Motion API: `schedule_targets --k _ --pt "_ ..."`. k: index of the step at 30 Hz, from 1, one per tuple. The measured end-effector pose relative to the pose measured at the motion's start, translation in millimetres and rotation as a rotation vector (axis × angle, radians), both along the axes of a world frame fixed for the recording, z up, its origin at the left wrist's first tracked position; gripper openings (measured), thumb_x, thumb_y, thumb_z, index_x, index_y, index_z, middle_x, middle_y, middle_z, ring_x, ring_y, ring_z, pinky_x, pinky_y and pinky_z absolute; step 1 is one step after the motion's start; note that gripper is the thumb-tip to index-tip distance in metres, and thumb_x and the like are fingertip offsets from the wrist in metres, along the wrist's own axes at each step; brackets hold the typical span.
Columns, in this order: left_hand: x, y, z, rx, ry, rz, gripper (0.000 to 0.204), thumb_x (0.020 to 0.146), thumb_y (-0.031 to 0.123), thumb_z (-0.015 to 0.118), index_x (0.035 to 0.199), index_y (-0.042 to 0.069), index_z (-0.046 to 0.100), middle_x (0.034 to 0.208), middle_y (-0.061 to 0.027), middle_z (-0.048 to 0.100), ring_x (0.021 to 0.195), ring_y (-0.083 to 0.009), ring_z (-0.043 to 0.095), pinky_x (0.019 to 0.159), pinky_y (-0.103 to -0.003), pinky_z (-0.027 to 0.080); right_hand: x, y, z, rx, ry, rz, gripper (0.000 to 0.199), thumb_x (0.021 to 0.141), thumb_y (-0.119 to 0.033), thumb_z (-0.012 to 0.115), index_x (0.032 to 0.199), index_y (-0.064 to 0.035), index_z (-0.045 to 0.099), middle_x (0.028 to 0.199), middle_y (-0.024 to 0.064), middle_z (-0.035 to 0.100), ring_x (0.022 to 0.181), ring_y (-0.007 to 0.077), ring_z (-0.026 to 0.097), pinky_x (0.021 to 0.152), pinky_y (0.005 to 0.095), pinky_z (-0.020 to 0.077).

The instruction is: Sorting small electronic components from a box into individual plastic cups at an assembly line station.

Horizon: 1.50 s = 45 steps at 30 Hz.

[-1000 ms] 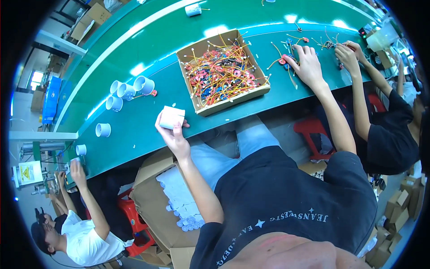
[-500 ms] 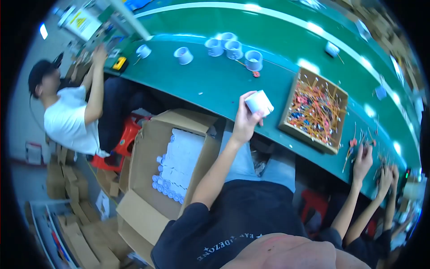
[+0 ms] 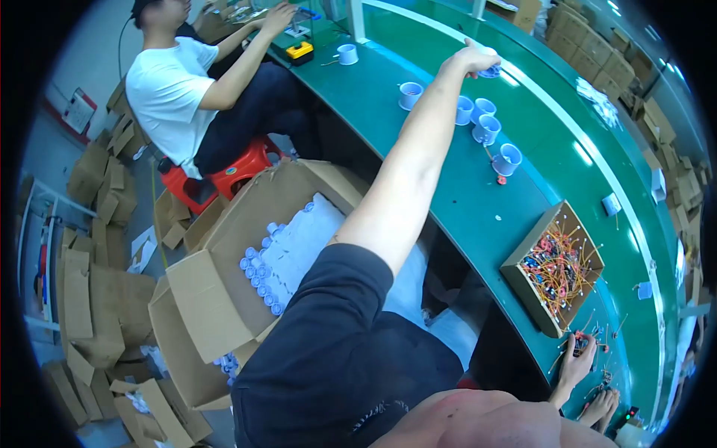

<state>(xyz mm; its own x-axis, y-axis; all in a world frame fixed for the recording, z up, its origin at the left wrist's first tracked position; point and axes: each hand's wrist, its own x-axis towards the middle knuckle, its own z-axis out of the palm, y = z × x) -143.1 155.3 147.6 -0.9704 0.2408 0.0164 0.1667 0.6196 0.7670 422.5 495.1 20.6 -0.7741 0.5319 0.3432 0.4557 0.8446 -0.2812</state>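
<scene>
My left arm is stretched far out over the bench to the green belt. There my left hand (image 3: 472,61) is closed on a pale blue plastic cup (image 3: 489,72), partly hidden under the fingers. Several like cups, such as this plastic cup (image 3: 486,129), stand on the near side; the closest has an orange wire and a red piece beside it. At the lower right my right hand (image 3: 576,362) is closed around thin wire leads (image 3: 581,342) with small red and dark ends, beside a cardboard box of wires (image 3: 532,296).
An open carton (image 3: 205,299) with stacked pale blue cylindrical parts stands to my left. A co-worker in a white shirt (image 3: 168,75) sits at the far left near a yellow-black tool (image 3: 299,52). Another person's hands (image 3: 600,407) work at the lower right. Small parts lie along the belt (image 3: 553,134).
My left hand has carried the cup from near the bench's front edge out to the belt. The view has turned, and the wire box now appears lower. My right hand stays at the wires.
</scene>
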Motion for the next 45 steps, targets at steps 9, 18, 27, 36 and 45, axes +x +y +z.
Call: schedule_targets --k 9,18,27,36,45 --pt "-5.8 -2.4 -3.4 0.071 0.101 -0.094 0.088 0.076 0.056 0.061 0.132 -0.005 0.032 0.081 -0.0117 0.062 0.056 -0.0208 0.056 0.048 -0.032 0.044 -3.9 -6.8 -1.0 0.082 0.104 0.059 0.028 0.087 -0.022 0.066 0.097 -0.0015 0.050 0.091 0.0147 0.053 0.089 0.0332 0.055 0.076 0.0406 0.0448" --pt "-4.3 1.1 -11.8 0.035 0.083 -0.087 0.090 0.076 0.061 0.058 0.136 -0.001 0.034 0.095 -0.0163 0.064 0.075 -0.0247 0.064 0.062 -0.037 0.051 -7.1 -18.7 0.0 -0.084 0.119 0.027 0.022 0.086 -0.011 0.063 0.096 0.0003 0.047 0.082 0.0165 0.053 0.074 0.0328 0.054 0.068 0.0393 0.0437" --pt "-22.6 19.2 30.1 -0.500 0.032 0.131 0.109 0.075 0.067 0.051 0.150 0.002 0.005 0.144 -0.0153 0.043 0.131 -0.0273 0.044 0.105 -0.039 0.033 -9.4 -27.6 -11.4 -0.018 0.231 0.048 0.018 0.086 -0.007 0.060 0.098 0.0004 0.049 0.084 0.0168 0.056 0.076 0.0308 0.058 0.071 0.0376 0.0468" --pt "-7.5 18.2 19.8 -0.506 0.065 0.128 0.108 0.074 0.070 0.051 0.151 0.005 0.011 0.143 -0.0157 0.043 0.130 -0.0272 0.046 0.106 -0.039 0.034 -6.9 -22.1 -12.9 -0.050 0.268 0.068 0.018 0.086 -0.005 0.061 0.101 0.0011 0.053 0.086 0.0152 0.059 0.077 0.0278 0.061 0.072 0.0366 0.0491" --pt "-18.8 -3.2 3.7 -0.503 0.195 0.140 0.099 0.074 0.070 0.052 0.148 0.008 0.028 0.133 -0.0166 0.054 0.119 -0.0271 0.055 0.098 -0.040 0.042 -1.4 -26.4 -12.2 -0.094 0.335 0.093 0.018 0.087 -0.005 0.061 0.100 0.0023 0.052 0.085 0.0142 0.057 0.077 0.0249 0.058 0.073 0.0347 0.0472"
